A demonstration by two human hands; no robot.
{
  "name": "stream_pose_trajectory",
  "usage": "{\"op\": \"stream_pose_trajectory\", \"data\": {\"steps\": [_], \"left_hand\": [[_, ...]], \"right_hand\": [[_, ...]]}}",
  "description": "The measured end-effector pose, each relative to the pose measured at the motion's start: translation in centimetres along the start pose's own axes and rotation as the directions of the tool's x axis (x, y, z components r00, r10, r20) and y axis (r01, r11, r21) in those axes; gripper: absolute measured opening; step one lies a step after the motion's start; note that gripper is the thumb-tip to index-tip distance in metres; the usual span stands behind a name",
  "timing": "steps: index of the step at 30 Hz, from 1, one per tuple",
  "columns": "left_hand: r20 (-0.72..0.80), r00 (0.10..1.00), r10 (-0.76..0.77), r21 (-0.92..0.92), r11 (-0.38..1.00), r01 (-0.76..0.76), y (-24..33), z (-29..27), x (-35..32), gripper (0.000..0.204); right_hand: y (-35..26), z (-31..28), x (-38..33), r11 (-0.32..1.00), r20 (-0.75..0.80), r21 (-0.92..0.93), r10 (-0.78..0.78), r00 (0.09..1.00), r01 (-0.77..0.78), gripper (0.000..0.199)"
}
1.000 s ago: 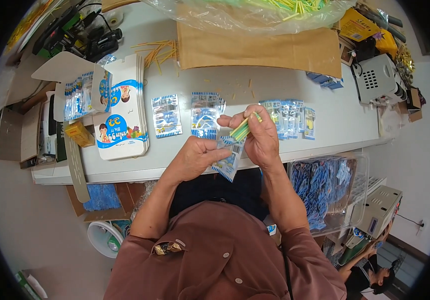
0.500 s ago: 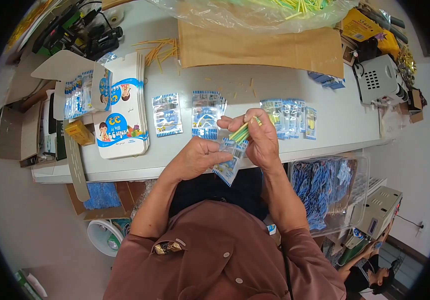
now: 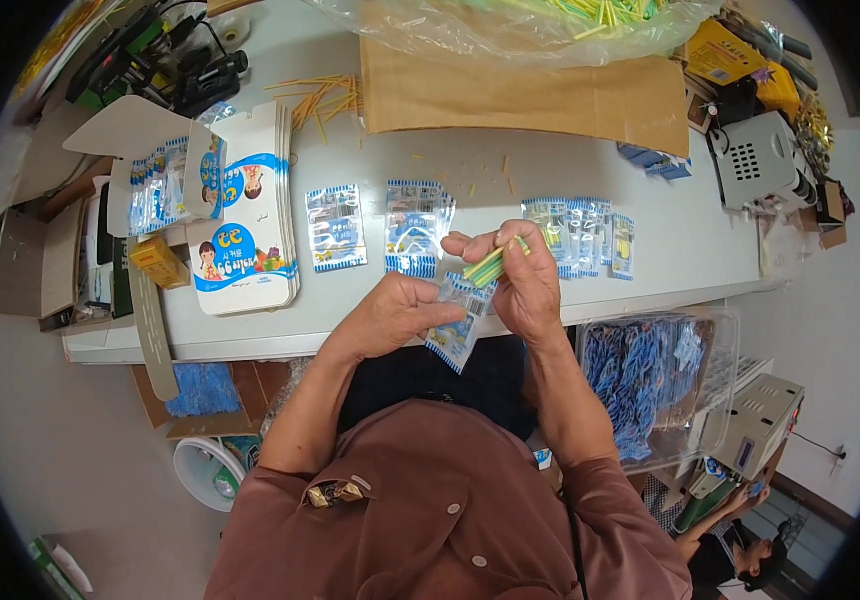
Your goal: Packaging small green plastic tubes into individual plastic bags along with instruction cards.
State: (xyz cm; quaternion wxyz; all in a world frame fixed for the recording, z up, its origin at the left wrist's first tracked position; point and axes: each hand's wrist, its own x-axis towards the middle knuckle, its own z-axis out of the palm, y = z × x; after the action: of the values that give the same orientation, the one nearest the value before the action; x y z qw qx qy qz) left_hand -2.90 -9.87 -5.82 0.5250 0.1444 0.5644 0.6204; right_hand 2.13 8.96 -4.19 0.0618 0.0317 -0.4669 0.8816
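Both hands meet at centre frame: a small blue-and-white plastic pouch is pinched by the left hand. A bundle of yellow-green straws is gripped in the right hand, just above the white table edge.

Your left hand grips a small blue packet; your right hand, touching it, pinches green-yellow sticks.

a small blue-and-white plastic packet hangs tilted at the table edge, with yellow-green straws just above its mouth.
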Motion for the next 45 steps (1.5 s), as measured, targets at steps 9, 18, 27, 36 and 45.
{"op": "stream_pose_trajectory", "data": {"steps": [9,18,27,36,45], "left_hand": [[-0.11,0.986,0.126,0.009,0.992,-0.126,0.0,0.4,0.0,0.016],[-0.26,0.952,0.159,0.033,0.987,-0.156,0.7,1.1,-0.2,0.02],[-0.318,0.933,0.166,-0.035,0.982,-0.187,0.1,1.4,0.2,0.021],[-0.441,0.858,0.264,-0.135,0.925,-0.355,-0.6,2.0,1.0,0.025],[-0.529,0.804,0.273,-0.268,0.845,-0.463,-1.0,3.1,1.7,0.023]], "right_hand": [[-0.2,0.0,-0.1,0.994,-0.026,-0.068,0.089,0.996,-0.09,0.016],[0.2,0.1,0.1,0.989,-0.232,0.019,0.146,0.962,-0.145,0.017],[0.8,-0.1,-0.1,0.944,-0.15,-0.14,0.277,0.949,-0.298,0.019],[1.9,-0.4,-0.2,0.962,-0.176,-0.179,0.177,0.968,-0.209,0.045],[0.6,0.0,-1.4,0.835,-0.236,-0.52,0.063,0.97,-0.181,0.044]]}}
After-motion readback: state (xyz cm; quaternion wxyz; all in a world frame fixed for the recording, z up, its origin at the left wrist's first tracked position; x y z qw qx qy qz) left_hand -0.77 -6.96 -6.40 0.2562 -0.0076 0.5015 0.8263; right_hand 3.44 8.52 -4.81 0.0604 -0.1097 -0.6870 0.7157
